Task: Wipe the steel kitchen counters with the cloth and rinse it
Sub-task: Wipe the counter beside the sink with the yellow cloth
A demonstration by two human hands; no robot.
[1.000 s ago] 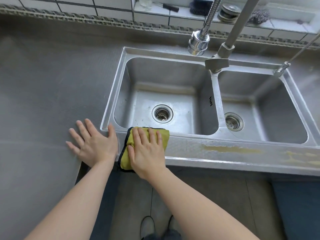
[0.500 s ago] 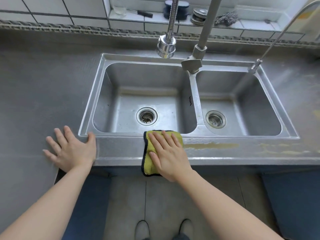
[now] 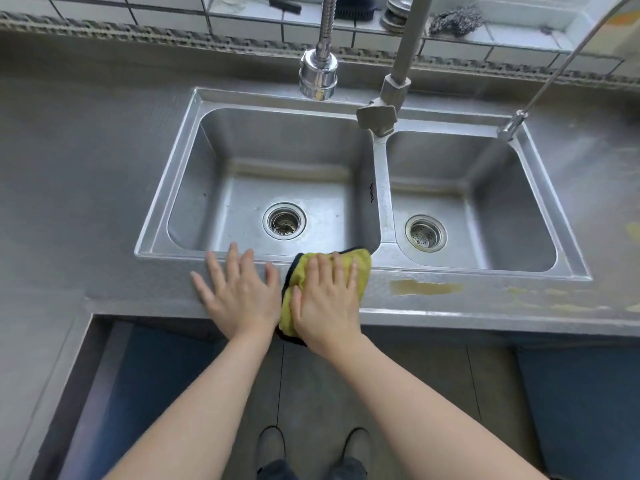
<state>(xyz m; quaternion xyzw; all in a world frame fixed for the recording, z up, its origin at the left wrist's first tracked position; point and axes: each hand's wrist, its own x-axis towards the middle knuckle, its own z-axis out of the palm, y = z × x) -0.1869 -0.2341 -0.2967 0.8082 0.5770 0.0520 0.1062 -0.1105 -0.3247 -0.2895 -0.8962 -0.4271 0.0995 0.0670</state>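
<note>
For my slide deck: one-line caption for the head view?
Right hand presses yellow cloth on sink's front rim; left hand flat beside.

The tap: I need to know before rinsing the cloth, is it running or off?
Off, as far as shows. No water falls from the spray head and both basins of the sink hold no pooled water.

A steel scourer (image 3: pixel 456 19) and a stack of metal strainers (image 3: pixel 394 13) sit on the tiled ledge (image 3: pixel 363 36); grey shoes (image 3: pixel 272 445) stand on the floor below
</note>
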